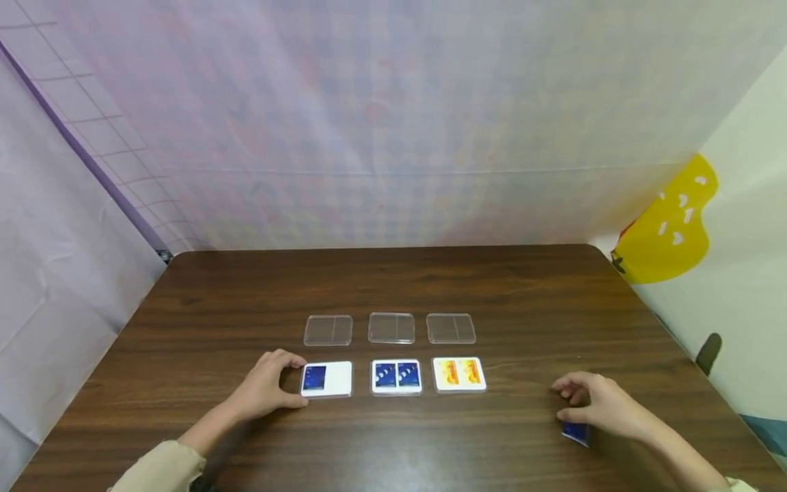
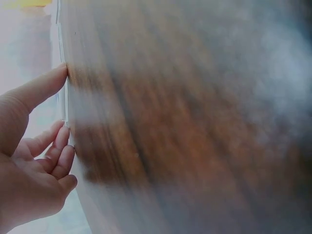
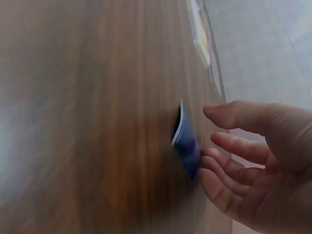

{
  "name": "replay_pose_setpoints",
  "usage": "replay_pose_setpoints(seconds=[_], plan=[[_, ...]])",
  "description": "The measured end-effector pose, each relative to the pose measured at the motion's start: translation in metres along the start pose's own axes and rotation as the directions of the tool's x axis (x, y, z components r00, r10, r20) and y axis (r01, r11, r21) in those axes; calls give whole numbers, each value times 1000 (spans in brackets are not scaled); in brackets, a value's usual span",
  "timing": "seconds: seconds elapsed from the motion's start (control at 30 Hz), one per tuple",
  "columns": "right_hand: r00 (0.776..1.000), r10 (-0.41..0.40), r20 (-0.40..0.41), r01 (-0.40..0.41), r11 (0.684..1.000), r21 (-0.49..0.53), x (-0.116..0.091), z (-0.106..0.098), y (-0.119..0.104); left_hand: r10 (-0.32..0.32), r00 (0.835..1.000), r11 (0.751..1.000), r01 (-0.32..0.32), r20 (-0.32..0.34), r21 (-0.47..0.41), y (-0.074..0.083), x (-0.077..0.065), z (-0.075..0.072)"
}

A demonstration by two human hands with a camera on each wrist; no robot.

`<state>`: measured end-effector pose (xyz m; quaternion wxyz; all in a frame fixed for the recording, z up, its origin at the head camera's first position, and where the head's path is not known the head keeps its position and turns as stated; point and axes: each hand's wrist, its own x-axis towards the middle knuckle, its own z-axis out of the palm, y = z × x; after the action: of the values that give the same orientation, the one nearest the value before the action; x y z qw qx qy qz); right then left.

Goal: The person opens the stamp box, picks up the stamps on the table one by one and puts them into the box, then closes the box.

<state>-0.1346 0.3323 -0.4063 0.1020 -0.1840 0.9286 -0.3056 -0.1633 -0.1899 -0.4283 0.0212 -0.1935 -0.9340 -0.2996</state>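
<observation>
In the head view my left hand (image 1: 264, 386) holds the left end of a flat white case (image 1: 339, 379), with thumb and forefinger at its corners. One dark blue picture (image 1: 314, 378) sits in that case's left half; the right half is white. My right hand (image 1: 599, 406) hovers over a small dark blue card (image 1: 576, 432) on the table at the right. The right wrist view shows this slightly bent blue card (image 3: 186, 144) beside loosely curved fingers, the thumb apart from it. Whether a fingertip touches the card is hard to tell.
Right of the held case lie a case with two blue pictures (image 1: 396, 391) and another with two orange pictures (image 1: 460, 387). Behind them, three clear plastic covers (image 1: 391, 328) form a row on the brown wooden table (image 1: 393, 280). Patterned cloth (image 1: 381, 137) hangs behind.
</observation>
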Motion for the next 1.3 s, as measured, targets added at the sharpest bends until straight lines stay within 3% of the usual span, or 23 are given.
replay_pose_setpoints(seconds=[0.27,0.43,0.67,0.97,1.3], plan=[[999,39,17,-38,998,-53,-20,0,6,-9,1000,1000,9,3,-2,0,0,-1],[997,74,-4,-75,994,-81,-19,2,4,-12,1000,1000,12,4,2,0,0,-1],[999,53,-10,-54,995,-89,-17,0,6,-14,1000,1000,14,10,-1,1,1,0],[992,-109,67,104,992,68,-11,-9,15,-13,1000,1000,13,12,-8,1,1,1],[967,-187,173,130,946,296,11,-15,6,-30,999,999,31,20,-15,2,1,0]])
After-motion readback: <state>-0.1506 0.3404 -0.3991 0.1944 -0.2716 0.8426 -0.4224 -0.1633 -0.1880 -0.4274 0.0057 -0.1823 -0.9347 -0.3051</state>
